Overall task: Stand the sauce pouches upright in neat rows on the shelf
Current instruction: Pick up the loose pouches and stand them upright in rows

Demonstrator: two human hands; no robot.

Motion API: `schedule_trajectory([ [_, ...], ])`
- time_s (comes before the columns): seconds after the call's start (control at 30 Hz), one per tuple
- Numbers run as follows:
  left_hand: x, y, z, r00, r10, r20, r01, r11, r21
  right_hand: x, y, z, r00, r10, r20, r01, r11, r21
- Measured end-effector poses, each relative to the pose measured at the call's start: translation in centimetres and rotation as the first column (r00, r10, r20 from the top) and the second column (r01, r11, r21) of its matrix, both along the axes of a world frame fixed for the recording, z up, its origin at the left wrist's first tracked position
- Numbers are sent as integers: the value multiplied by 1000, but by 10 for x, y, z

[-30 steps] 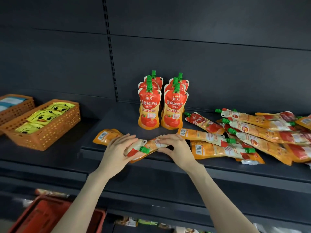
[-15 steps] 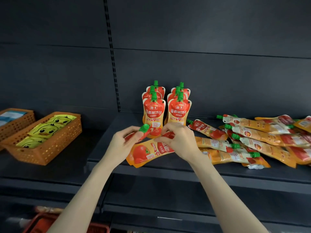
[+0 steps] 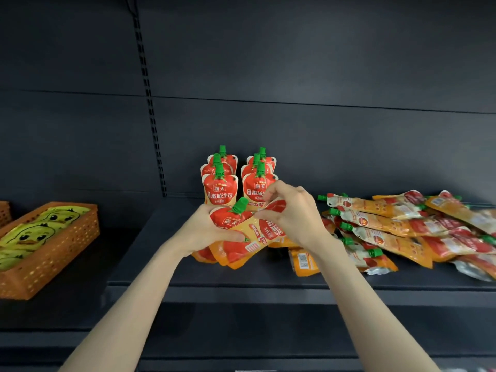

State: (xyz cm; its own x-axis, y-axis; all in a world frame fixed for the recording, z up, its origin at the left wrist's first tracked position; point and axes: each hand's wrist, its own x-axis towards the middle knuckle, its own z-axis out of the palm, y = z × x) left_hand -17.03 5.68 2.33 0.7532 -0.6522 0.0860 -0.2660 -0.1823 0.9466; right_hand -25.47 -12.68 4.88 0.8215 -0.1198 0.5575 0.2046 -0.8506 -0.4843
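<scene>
Now the left hand (image 3: 201, 233) grips two pouches (image 3: 228, 221) above the shelf (image 3: 188, 275), its fingers (image 3: 236, 237) wrapped round their middles, while the right hand (image 3: 295, 214) pinches the front pouch (image 3: 265, 232) by its upper edge. The standing rows (image 3: 220, 189) are just beyond at 12 o'clock and the loose pile (image 3: 402, 226) lies at 3 o'clock. The person should probably part the pair, turn each cap up, spread its base and set it squarely before a row without nudging those behind.

L hand (image 3: 204, 232) grips a tomato sauce pouch (image 3: 228, 218), green cap up; R hand (image 3: 292, 210) pinches a 2nd pouch (image 3: 257, 237) tilted across its front, above the shelf (image 3: 241, 277). Behind: 2 rows of upright pouches (image 3: 220, 189). Right: flat pouches (image 3: 402, 226) piled. Left: orange basket (image 3: 53, 253) w/ duck packets (image 3: 32, 232).
</scene>
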Motion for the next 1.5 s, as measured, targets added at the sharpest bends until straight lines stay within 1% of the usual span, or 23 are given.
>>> schedule_trajectory([
  [0.07,2,-4,-5,999,36,-16,-37,998,-45,4,0,-4,998,-21,57,25,997,-73],
  [0.13,4,-3,-12,993,103,-56,-107,991,-82,9,-1,-15,986,-80,147,97,989,-111],
  [0.17,6,-1,-15,986,142,-86,-151,983,-105,11,-1,-22,977,-126,171,141,987,-78],
  [0.2,8,2,-18,976,183,-120,-199,971,-135,12,-2,-28,971,-169,169,169,985,15],
  [0.23,10,5,-21,963,220,-157,-246,955,-168,10,0,-32,974,-186,130,163,972,171],
  [0.27,13,9,-23,949,250,-191,-286,937,-201,9,3,-35,985,-162,61,129,920,369],
  [0.3,15,11,-25,937,268,-223,-317,921,-226,7,7,-38,996,-90,-16,84,823,561],
  [0.33,16,13,-26,931,273,-244,-331,912,-241,8,12,-41,997,14,-75,44,691,722],
  [0.37,17,13,-27,927,273,-257,-336,909,-246,10,16,-44,987,126,-99,13,553,833],
  [0.4,17,12,-28,927,265,-264,-332,909,-251,14,19,-47,976,197,-94,-7,459,888],
  [0.43,17,11,-28,926,260,-272,-331,907,-260,19,21,-49,973,217,-78,-25,436,900],
  [0.47,18,11,-28,925,260,-277,-335,902,-272,23,21,-48,978,205,-48,-53,460,886],
  [0.57,24,13,-25,924,287,-252,-356,886,-297,32,14,-38,990,137,13,-98,640,762],
  [0.63,31,18,-23,923,317,-220,-371,885,-281,38,8,-38,992,124,-24,-74,729,680],
  [0.7,37,22,-22,921,335,-198,-379,888,-259,42,8,-44,990,119,-76,-46,778,626],
  [0.8,40,25,-29,929,326,-174,-354,921,-163,44,11,-54,985,131,-109,-33,773,633],
  [0.9,31,28,-50,942,285,-179,-301,951,-75,44,13,-62,979,130,-155,-16,815,579],
  [1.0,23,29,-68,927,346,-145,-360,929,-89,42,14,-74,968,99,-229,43,838,544],
  [1.07,24,28,-71,917,383,-116,-396,910,-124,41,13,-79,972,73,-222,63,833,549],
  [1.17,29,26,-73,927,365,-80,-373,918,-135,40,12,-80,973,63,-224,73,831,551],
  [1.4,30,24,-82,930,368,-14,-368,926,-78,37,14,-78,971,50,-233,81,851,519],
  [1.5,26,20,-83,901,432,38,-432,902,-8,34,17,-75,969,30,-245,100,860,500],
])
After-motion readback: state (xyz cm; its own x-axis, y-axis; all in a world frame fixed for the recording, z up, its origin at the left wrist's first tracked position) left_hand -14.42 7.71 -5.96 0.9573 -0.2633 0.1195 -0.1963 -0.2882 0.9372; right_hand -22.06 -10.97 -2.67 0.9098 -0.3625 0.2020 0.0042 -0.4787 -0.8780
